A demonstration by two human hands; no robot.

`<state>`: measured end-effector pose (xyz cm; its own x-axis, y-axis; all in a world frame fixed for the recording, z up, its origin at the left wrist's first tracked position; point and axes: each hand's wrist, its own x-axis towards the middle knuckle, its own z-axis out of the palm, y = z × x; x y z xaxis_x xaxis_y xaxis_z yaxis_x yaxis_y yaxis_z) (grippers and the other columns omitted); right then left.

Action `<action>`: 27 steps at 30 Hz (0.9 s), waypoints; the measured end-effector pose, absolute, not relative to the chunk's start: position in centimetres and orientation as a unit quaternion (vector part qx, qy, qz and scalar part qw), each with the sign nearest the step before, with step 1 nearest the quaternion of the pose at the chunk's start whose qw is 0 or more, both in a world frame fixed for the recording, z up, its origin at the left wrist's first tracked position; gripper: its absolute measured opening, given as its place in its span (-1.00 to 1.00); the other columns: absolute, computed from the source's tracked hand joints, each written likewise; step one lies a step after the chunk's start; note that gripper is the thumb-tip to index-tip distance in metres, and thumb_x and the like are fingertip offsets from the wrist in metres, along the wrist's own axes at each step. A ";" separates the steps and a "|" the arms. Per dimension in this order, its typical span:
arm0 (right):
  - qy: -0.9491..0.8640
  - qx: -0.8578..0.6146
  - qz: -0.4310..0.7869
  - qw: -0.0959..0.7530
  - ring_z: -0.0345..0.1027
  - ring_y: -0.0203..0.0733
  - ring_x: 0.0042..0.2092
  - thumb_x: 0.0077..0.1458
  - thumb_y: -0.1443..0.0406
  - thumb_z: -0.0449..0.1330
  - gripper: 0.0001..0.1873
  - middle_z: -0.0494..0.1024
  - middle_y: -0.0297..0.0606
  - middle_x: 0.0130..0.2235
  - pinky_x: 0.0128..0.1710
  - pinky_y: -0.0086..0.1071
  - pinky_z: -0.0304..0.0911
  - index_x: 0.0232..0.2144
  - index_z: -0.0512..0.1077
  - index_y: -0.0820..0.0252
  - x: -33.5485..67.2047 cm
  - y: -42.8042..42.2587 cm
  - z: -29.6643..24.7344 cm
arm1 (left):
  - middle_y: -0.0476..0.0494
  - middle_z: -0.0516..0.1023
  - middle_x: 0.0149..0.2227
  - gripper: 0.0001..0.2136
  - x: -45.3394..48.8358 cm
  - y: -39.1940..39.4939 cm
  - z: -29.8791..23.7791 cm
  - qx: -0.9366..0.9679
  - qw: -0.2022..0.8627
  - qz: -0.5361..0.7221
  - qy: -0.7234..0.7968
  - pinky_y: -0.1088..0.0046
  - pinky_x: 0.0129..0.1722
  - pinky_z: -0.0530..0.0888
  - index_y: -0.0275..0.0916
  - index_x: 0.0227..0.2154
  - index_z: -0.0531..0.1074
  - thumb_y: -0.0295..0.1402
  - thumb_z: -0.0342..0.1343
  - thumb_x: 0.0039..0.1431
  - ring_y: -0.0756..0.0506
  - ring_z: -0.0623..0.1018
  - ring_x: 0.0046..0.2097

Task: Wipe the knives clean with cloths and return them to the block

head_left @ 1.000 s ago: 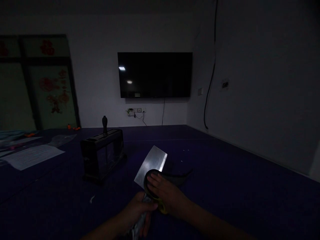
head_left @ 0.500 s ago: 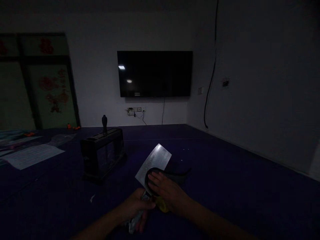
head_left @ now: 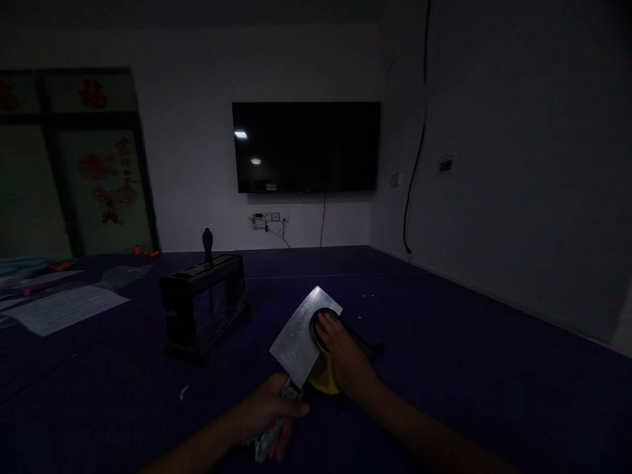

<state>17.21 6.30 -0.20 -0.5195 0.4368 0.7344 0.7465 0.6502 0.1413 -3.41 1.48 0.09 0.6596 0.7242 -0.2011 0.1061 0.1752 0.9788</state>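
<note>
**Pad slides up the blade**

At far left, papers lie on the dark table. Right of them stands a dark box with one handle sticking up from its top.

Near the middle, the left hand is closed around the grip of a cleaver, with the blade angled up and away over the table. The right hand is cupped over a yellow-and-black pad and presses it against the blade's right side.

A second ago the pad sat low, by the heel of the blade. It has since moved up towards the far end, and the lower blade now shows bare and bright. The rubbing stroke appears to have covered most of the blade's length. The hands are now further apart along the cleaver.

A dark TV hangs on the wall behind.
</note>
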 end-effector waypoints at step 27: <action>-0.828 -0.307 -0.209 0.420 -0.21 -0.12 0.26 -0.07 0.60 -0.18 -0.30 0.05 -0.11 0.23 0.14 -0.05 0.05 0.17 0.06 0.30 17.5 6.4 -0.4 | 0.05 0.35 -0.79 -0.69 -3.3 1.5 0.1 0.613 0.682 0.206 0.340 0.66 -0.79 0.08 -0.26 -0.41 0.19 -0.20 0.15 -0.14 0.02 0.30 -0.80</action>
<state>17.54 6.36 -0.38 -0.4583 0.3326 0.8242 0.6842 0.7240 0.0882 -3.32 1.50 0.13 0.6842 0.6979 -0.2116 0.1362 0.1627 0.9772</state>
